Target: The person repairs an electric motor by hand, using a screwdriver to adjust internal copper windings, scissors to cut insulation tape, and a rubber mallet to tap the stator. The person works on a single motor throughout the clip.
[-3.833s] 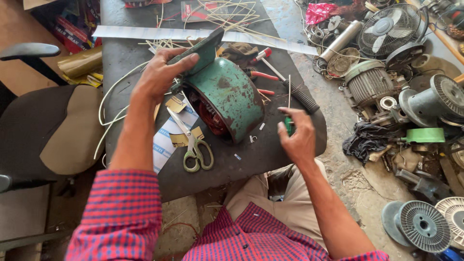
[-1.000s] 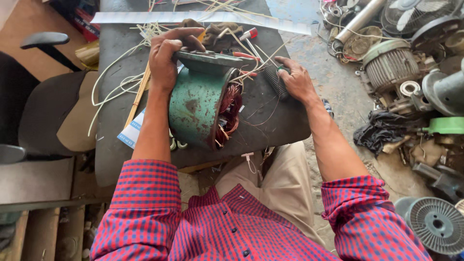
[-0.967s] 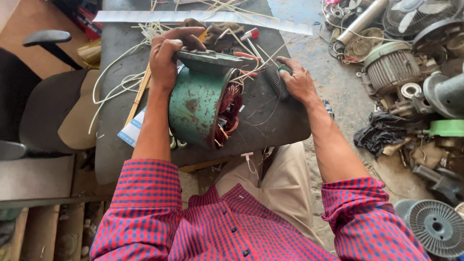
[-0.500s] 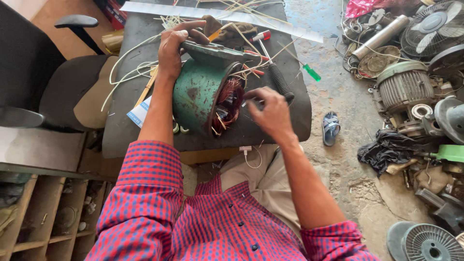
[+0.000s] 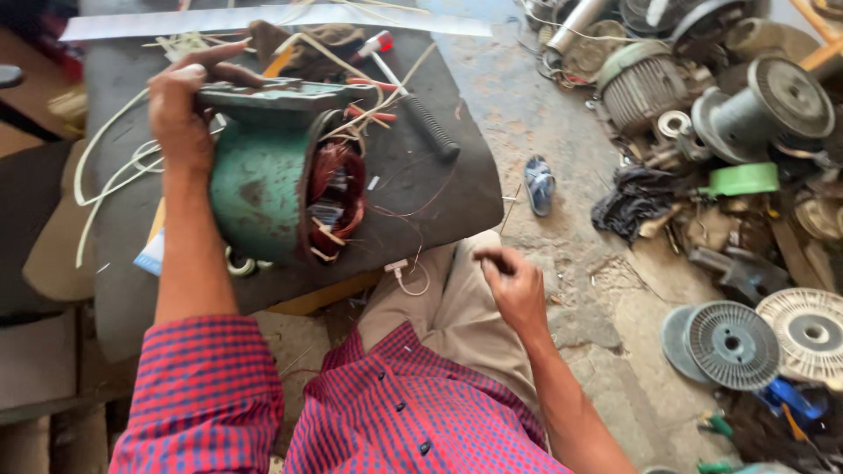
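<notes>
Our left hand [image 5: 180,110] clamps the flat top flange of the green cast-metal motor housing [image 5: 259,180], which lies on its side on the dark work board [image 5: 430,197]. Its long axis runs left to right, and the open end with copper windings [image 5: 334,189] faces our right. Our right hand [image 5: 514,285] hangs off the board over our knee, down and right of that opening, fingers curled narrow; whether they pinch anything we cannot tell. The left hand is plainly the nearer.

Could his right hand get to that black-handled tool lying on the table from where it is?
Probably yes. The right hand hangs off the table's near edge, pinched shut with nothing visibly in it, and the black-handled tool lies in the open on the table, beside the green motor housing, with bare tabletop between.
</notes>
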